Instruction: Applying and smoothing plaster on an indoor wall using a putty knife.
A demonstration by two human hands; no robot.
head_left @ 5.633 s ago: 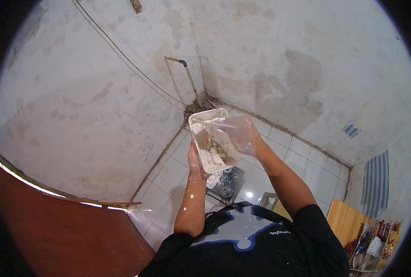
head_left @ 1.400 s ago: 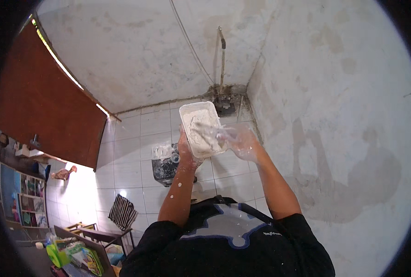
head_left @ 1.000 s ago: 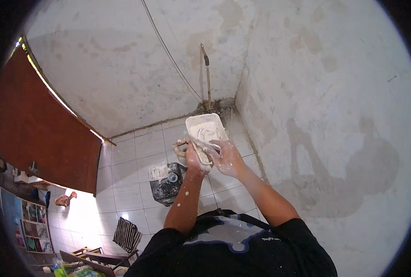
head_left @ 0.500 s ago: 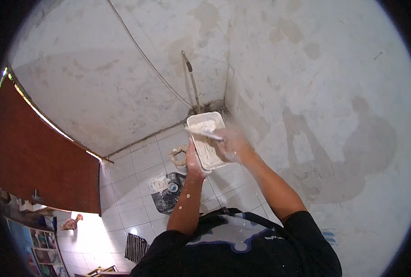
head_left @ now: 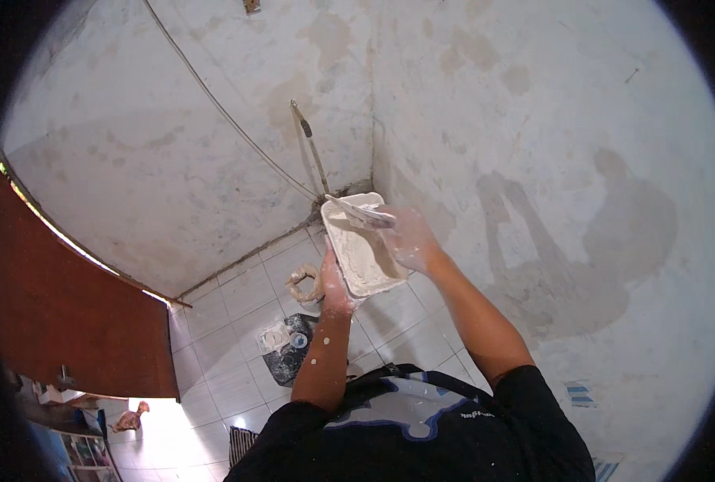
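A white rectangular plastic tub (head_left: 381, 287) of creamy wall putty (head_left: 363, 259) is held up in front of me. My left hand (head_left: 338, 283), smeared white, grips its left side and underside with the fingers partly hidden beneath. Closed round a putty knife, my right hand (head_left: 410, 238) is above the tub's right edge. The flat blade of the putty knife (head_left: 360, 214) lies tilted across the far part of the tub, with putty on it. Both forearms carry white specks.
Rough plastered walls meet in a corner ahead, where a pipe (head_left: 315, 153) rises and a cable (head_left: 229, 120) runs down. On the tiled floor are a ring-shaped beige object (head_left: 299, 285) and a dusty black case (head_left: 285, 368). A brown door (head_left: 84, 289) stands left; a chicken (head_left: 130, 418) is near it.
The putty knife has moved toward the tub's far end, its blade now tilted more and showing putty. My left hand keeps its hold. The whole view has shifted slightly.
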